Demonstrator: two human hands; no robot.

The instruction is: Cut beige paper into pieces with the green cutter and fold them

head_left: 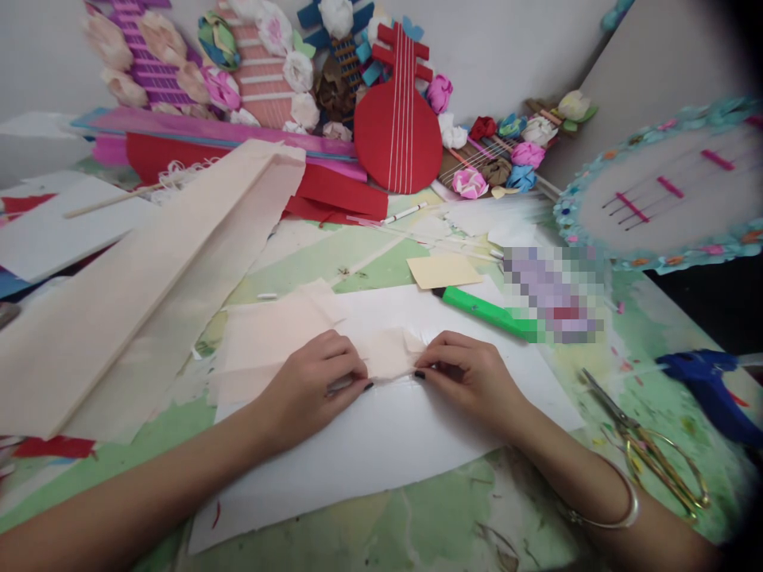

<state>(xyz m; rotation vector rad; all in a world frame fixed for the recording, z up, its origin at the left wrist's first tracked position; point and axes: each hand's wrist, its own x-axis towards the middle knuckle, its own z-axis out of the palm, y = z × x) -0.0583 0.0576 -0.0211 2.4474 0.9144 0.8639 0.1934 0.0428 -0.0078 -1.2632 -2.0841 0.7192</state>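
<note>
A small piece of cream crepe paper (390,353) is stretched between my two hands over a white sheet (381,453). My left hand (319,373) pinches its left end between thumb and fingers. At the right end, my right hand (468,377) pinches it the same way, near an upturned corner. Behind my left hand lie thin cream paper pieces (256,334), overlapping the white sheet. A green cutter (489,312) and a pale yellow card (444,272) rest just beyond my right hand.
Gold-handled scissors (647,449) and a blue glue gun (715,393) lie at the right. A long folded cream paper (155,294) covers the left. Along the back stand a red paper lute (398,135) and paper flowers. A flower-edged round piece (661,191) leans at right.
</note>
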